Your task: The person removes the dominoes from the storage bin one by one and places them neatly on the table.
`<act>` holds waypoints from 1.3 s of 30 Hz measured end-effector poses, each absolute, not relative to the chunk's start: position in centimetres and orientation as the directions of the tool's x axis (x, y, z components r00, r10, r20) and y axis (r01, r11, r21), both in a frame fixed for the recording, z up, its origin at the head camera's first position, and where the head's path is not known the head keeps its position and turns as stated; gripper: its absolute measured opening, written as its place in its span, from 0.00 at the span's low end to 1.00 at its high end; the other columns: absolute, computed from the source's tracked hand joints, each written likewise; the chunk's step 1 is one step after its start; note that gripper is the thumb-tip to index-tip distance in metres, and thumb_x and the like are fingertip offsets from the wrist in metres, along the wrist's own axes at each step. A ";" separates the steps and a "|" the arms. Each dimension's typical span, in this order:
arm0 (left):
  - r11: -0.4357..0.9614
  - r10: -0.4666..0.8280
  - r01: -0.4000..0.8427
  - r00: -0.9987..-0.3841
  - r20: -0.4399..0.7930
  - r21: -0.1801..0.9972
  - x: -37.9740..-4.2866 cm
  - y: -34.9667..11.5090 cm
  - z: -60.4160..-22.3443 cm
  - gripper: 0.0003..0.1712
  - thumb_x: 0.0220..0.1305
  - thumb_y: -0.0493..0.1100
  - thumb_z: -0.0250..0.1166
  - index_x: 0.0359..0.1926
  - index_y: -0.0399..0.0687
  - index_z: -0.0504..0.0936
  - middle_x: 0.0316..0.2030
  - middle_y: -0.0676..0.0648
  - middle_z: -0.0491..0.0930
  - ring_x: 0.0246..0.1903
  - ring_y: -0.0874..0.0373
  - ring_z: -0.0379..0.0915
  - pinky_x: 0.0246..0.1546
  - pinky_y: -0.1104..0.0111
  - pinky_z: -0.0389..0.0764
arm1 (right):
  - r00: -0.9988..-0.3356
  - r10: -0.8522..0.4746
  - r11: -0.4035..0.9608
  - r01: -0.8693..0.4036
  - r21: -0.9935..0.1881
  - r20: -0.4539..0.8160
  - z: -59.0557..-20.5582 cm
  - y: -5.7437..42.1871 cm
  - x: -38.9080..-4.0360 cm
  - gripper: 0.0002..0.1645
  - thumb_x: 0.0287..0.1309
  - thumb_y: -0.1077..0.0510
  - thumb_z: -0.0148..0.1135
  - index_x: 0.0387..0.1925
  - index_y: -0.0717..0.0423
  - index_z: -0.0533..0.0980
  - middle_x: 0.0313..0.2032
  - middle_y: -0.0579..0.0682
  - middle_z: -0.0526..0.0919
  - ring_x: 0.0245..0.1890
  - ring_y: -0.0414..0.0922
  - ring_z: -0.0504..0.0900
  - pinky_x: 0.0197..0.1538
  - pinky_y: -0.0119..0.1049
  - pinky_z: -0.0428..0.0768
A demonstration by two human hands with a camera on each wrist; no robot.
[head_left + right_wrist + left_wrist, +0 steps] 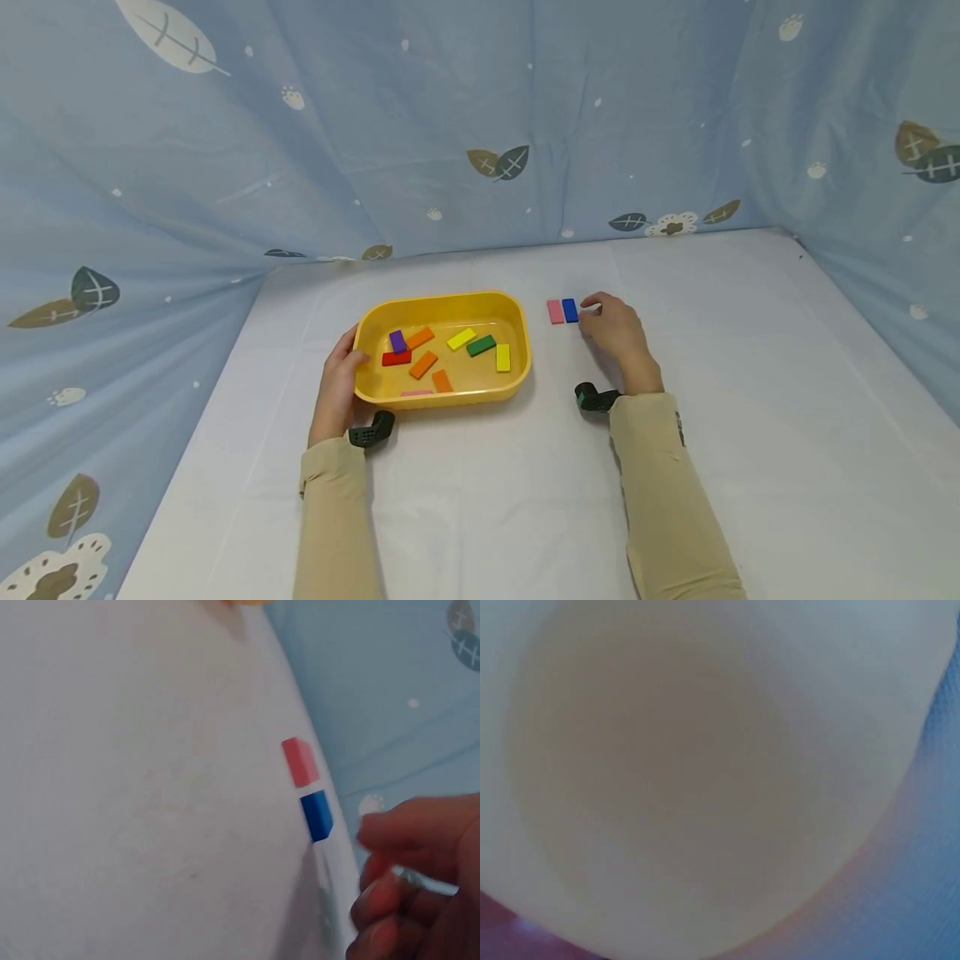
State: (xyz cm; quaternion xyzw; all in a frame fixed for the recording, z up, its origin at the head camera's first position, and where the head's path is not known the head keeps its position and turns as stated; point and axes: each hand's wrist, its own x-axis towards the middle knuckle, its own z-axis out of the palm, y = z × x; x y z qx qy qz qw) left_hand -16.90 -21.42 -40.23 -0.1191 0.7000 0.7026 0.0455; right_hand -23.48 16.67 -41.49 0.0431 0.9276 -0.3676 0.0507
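My left hand [337, 388] grips the left end of a yellow plastic tub [442, 401], its thumb over the rim. Inside lie several loose small blocks, among them a purple block [397, 342], a red block [397, 358], a green block [481, 346] and a yellow block [503, 358]. Right of the tub, a pink block [555, 312] and a blue block [570, 311] lie side by side on the table. Just beside the blue block [317, 816] is my right hand [617, 332], fingers loosely bent and apart from it, with nothing visible between them. A blurred pale surface fills most of the left wrist view.
A white cloth covers the table [495, 500]. Blue patterned fabric [420, 125] hangs behind it and along both sides. Each wrist carries a black device, the left device [372, 430] close to the tub's front edge, the right device [595, 398] below the right hand.
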 end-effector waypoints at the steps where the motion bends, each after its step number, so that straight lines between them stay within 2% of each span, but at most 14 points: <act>1: -0.014 -0.104 -0.232 -0.967 -0.232 0.973 -16.9 -21.4 -40.2 0.33 0.59 0.36 0.42 0.67 0.55 0.54 0.65 0.49 0.53 0.58 0.47 0.56 0.57 0.59 0.61 | -0.994 0.041 0.714 0.098 -0.694 -0.097 -41.3 16.5 -23.5 0.19 0.58 0.54 0.49 0.49 0.55 0.71 0.38 0.55 0.75 0.34 0.50 0.72 0.36 0.42 0.71; 7: -0.011 -0.109 -0.239 -0.965 -0.239 0.971 -16.9 -21.4 -40.2 0.33 0.59 0.36 0.42 0.67 0.56 0.55 0.65 0.50 0.53 0.58 0.48 0.56 0.57 0.59 0.62 | -0.999 0.002 0.646 -0.033 -0.763 0.044 -40.3 14.9 -23.4 0.18 0.59 0.51 0.50 0.49 0.51 0.72 0.35 0.50 0.75 0.29 0.47 0.73 0.29 0.37 0.72; 13: -0.013 -0.111 -0.242 -0.964 -0.241 0.970 -16.9 -21.4 -40.2 0.33 0.59 0.36 0.42 0.67 0.56 0.55 0.65 0.51 0.53 0.57 0.48 0.57 0.57 0.59 0.62 | -0.994 -0.072 0.621 -0.105 -0.777 0.077 -39.7 12.8 -23.2 0.16 0.59 0.49 0.51 0.47 0.47 0.73 0.34 0.46 0.75 0.29 0.45 0.72 0.29 0.36 0.73; 17: -0.020 -0.111 -0.239 -0.964 -0.240 0.971 -17.2 -21.7 -40.7 0.32 0.59 0.36 0.43 0.66 0.58 0.56 0.65 0.51 0.54 0.57 0.48 0.58 0.56 0.59 0.63 | -0.984 -0.151 0.603 -0.170 -0.779 0.098 -39.2 11.5 -23.0 0.17 0.58 0.48 0.52 0.48 0.45 0.73 0.36 0.44 0.75 0.33 0.43 0.72 0.34 0.36 0.74; 21: -0.025 -0.119 -0.235 -0.964 -0.236 0.972 -17.6 -22.0 -41.5 0.32 0.59 0.36 0.43 0.66 0.59 0.58 0.64 0.52 0.55 0.56 0.50 0.59 0.55 0.61 0.65 | -0.951 -0.263 0.607 -0.293 -0.739 0.161 -38.6 10.5 -22.7 0.17 0.57 0.50 0.54 0.48 0.48 0.74 0.39 0.44 0.75 0.38 0.43 0.71 0.41 0.37 0.73; 24: -0.019 -0.130 -0.228 -0.965 -0.229 0.973 -17.7 -22.2 -41.9 0.32 0.59 0.37 0.43 0.65 0.60 0.59 0.64 0.53 0.55 0.55 0.51 0.59 0.55 0.62 0.66 | -0.925 -0.333 0.600 -0.358 -0.716 0.183 -38.2 9.8 -22.4 0.18 0.57 0.51 0.55 0.49 0.49 0.74 0.40 0.43 0.75 0.38 0.42 0.71 0.42 0.37 0.72; 30: -0.012 -0.130 -0.212 -0.969 -0.212 0.977 -17.8 -22.3 -42.2 0.31 0.59 0.36 0.43 0.65 0.60 0.59 0.63 0.53 0.56 0.55 0.52 0.59 0.54 0.63 0.66 | -0.899 -0.430 0.627 -0.366 -0.688 0.086 -37.4 8.7 -21.7 0.19 0.56 0.49 0.56 0.50 0.48 0.73 0.38 0.42 0.75 0.37 0.41 0.71 0.41 0.34 0.73; 35: -0.013 -0.121 -0.214 -0.969 -0.214 0.977 -17.8 -22.3 -42.2 0.32 0.59 0.36 0.43 0.65 0.60 0.59 0.64 0.53 0.55 0.55 0.51 0.59 0.54 0.63 0.67 | -0.900 -0.435 0.731 -0.339 -0.592 -0.022 -37.1 7.8 -21.3 0.21 0.55 0.51 0.57 0.51 0.50 0.73 0.37 0.43 0.74 0.35 0.42 0.71 0.39 0.32 0.74; 39: -0.018 -0.120 -0.211 -0.970 -0.211 0.977 -17.8 -22.3 -42.1 0.32 0.59 0.36 0.43 0.65 0.60 0.59 0.64 0.52 0.55 0.55 0.51 0.59 0.54 0.63 0.66 | -0.901 -0.423 0.806 -0.324 -0.495 -0.098 -36.8 6.8 -20.8 0.23 0.54 0.50 0.58 0.52 0.50 0.73 0.39 0.45 0.76 0.35 0.42 0.71 0.40 0.33 0.74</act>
